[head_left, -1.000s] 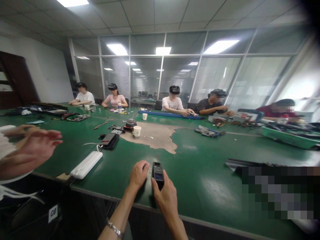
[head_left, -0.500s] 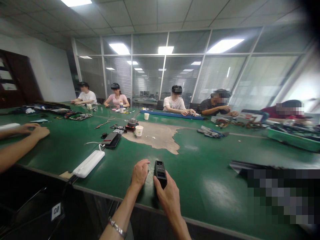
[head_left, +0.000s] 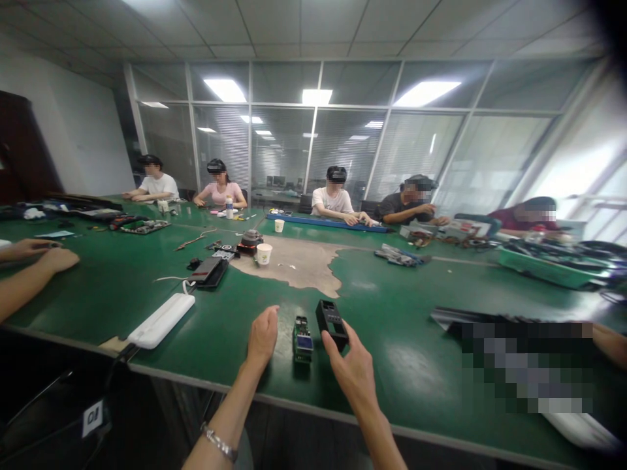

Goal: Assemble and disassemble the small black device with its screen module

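Note:
In my right hand point(head_left: 355, 362) is a black plastic casing point(head_left: 332, 324), gripped by its near end and tilted, with openings in its face. Just left of the casing, on the green tabletop, sits a small circuit board point(head_left: 302, 343) with a blue display and parts at its far end. My left hand point(head_left: 263, 336) rests left of the board, not touching it, its fingers curled closed. Whatever may be inside those fingers is hidden from view.
A white power strip point(head_left: 161, 321) lies to the left near the table edge. Beyond it are a dark device point(head_left: 211, 271) and a paper cup point(head_left: 263, 254). Gloves point(head_left: 399, 255) lie farther right, before a green basket point(head_left: 548, 271). Several people sit around the table.
My right hand has shifted right with the black casing, and the circuit board now shows on the table between my hands. My left hand's fingers have curled in. The view has turned slightly right.

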`<state>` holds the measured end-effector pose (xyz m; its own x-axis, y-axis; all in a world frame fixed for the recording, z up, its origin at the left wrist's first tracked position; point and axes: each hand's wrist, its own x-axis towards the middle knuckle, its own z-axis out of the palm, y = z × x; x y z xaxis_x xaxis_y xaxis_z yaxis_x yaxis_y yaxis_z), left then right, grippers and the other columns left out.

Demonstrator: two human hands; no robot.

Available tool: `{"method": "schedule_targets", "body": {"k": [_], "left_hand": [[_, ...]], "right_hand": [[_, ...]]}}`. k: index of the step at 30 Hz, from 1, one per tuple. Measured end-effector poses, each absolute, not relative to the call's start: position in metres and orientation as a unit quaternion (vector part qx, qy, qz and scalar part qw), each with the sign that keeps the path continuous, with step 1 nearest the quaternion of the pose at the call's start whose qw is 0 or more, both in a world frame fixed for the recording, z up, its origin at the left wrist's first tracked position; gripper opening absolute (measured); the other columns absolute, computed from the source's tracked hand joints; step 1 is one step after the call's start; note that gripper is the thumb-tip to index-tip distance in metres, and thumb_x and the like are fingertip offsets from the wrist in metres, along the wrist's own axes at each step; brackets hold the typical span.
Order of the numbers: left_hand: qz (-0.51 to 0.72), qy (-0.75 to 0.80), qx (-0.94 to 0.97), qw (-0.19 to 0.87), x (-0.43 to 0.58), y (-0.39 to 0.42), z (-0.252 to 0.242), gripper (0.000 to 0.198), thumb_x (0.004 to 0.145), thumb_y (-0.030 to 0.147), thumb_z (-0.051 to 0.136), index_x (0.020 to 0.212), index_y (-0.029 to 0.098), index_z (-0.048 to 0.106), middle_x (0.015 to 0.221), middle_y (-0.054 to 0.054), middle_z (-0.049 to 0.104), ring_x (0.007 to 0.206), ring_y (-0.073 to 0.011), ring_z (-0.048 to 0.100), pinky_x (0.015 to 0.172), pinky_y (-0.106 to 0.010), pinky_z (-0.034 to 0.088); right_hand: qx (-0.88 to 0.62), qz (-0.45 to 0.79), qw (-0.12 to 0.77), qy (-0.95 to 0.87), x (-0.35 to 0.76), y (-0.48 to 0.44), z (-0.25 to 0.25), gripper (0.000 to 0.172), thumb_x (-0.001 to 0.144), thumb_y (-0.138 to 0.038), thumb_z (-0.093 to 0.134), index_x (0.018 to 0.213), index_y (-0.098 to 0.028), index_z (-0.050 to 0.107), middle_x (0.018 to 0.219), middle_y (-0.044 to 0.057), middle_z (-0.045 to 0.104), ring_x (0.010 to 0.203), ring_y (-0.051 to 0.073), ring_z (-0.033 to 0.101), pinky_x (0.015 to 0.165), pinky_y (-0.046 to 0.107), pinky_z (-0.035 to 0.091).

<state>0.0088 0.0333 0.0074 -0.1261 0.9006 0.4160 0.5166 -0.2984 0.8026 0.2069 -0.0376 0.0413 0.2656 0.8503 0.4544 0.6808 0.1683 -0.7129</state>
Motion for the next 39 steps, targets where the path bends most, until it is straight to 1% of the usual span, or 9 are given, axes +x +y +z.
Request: {"method": "schedule_targets", "body": {"k": [6, 17, 19, 23, 25, 27, 32, 39], "left_hand": [[0.491, 0.554, 0.648, 0.179, 0.011, 0.029, 0.011, 0.044, 0.097, 0.041, 0.028, 0.105, 0.021, 0.066, 0.109, -0.006, 0.07, 0.104, -0.0187, 0.063, 0.094, -0.029, 0.044], [0.483, 0.547, 0.661, 0.175, 0.011, 0.026, 0.013, 0.044, 0.096, 0.042, 0.029, 0.103, 0.021, 0.067, 0.105, -0.007, 0.071, 0.102, -0.0193, 0.064, 0.091, -0.03, 0.044], [0.485, 0.548, 0.659, 0.175, 0.011, 0.025, 0.013, 0.044, 0.096, 0.042, 0.029, 0.102, 0.021, 0.067, 0.104, -0.007, 0.071, 0.101, -0.0196, 0.064, 0.091, -0.03, 0.045], [0.488, 0.548, 0.657, 0.173, 0.012, 0.024, 0.014, 0.045, 0.096, 0.042, 0.029, 0.102, 0.021, 0.068, 0.104, -0.007, 0.071, 0.101, -0.0198, 0.064, 0.09, -0.03, 0.045], [0.49, 0.548, 0.656, 0.172, 0.013, 0.024, 0.014, 0.045, 0.096, 0.042, 0.028, 0.101, 0.021, 0.068, 0.103, -0.007, 0.071, 0.1, -0.0196, 0.064, 0.09, -0.03, 0.045], [0.492, 0.548, 0.654, 0.172, 0.013, 0.024, 0.014, 0.045, 0.096, 0.042, 0.028, 0.102, 0.022, 0.068, 0.103, -0.007, 0.071, 0.1, -0.0195, 0.064, 0.09, -0.03, 0.045], [0.497, 0.548, 0.65, 0.176, 0.013, 0.024, 0.015, 0.045, 0.096, 0.043, 0.029, 0.102, 0.021, 0.067, 0.104, -0.007, 0.071, 0.101, -0.0197, 0.064, 0.091, -0.03, 0.045], [0.506, 0.542, 0.646, 0.181, 0.012, 0.025, 0.015, 0.044, 0.096, 0.043, 0.029, 0.102, 0.021, 0.067, 0.104, -0.007, 0.071, 0.101, -0.02, 0.064, 0.09, -0.03, 0.044]], "right_hand": [[-0.658, 0.083, 0.442, -0.604, 0.23, -0.04, 0.008, 0.055, 0.084, -0.052, 0.048, 0.126, -0.017, 0.052, 0.121, 0.009, 0.061, 0.114, 0.024, 0.054, 0.098, 0.037, 0.04], [-0.665, 0.051, 0.416, -0.618, 0.235, -0.044, -0.003, 0.056, 0.085, -0.053, 0.046, 0.124, -0.013, 0.052, 0.121, 0.012, 0.06, 0.114, 0.025, 0.054, 0.099, 0.037, 0.039], [-0.675, 0.034, 0.4, -0.619, 0.234, -0.043, -0.006, 0.061, 0.084, -0.053, 0.047, 0.127, -0.01, 0.05, 0.124, 0.015, 0.057, 0.117, 0.027, 0.052, 0.1, 0.039, 0.038], [-0.698, 0.015, 0.383, -0.605, 0.23, -0.043, -0.008, 0.079, 0.081, -0.058, 0.049, 0.134, 0.0, 0.039, 0.129, 0.022, 0.052, 0.122, 0.031, 0.047, 0.101, 0.041, 0.038], [-0.701, 0.017, 0.384, -0.601, 0.229, -0.043, -0.007, 0.085, 0.08, -0.06, 0.049, 0.137, 0.002, 0.035, 0.13, 0.023, 0.051, 0.123, 0.031, 0.046, 0.101, 0.041, 0.038], [-0.701, 0.022, 0.385, -0.6, 0.229, -0.044, -0.006, 0.087, 0.079, -0.061, 0.049, 0.138, 0.002, 0.033, 0.131, 0.023, 0.05, 0.124, 0.031, 0.046, 0.101, 0.041, 0.038], [-0.699, 0.024, 0.389, -0.6, 0.231, -0.043, -0.008, 0.087, 0.079, -0.061, 0.049, 0.139, 0.0, 0.032, 0.129, 0.021, 0.052, 0.122, 0.03, 0.048, 0.101, 0.04, 0.038], [-0.69, -0.005, 0.371, -0.622, 0.235, -0.039, -0.016, 0.076, 0.082, -0.055, 0.047, 0.136, -0.001, 0.037, 0.131, 0.02, 0.051, 0.121, 0.029, 0.049, 0.102, 0.04, 0.038]]}}
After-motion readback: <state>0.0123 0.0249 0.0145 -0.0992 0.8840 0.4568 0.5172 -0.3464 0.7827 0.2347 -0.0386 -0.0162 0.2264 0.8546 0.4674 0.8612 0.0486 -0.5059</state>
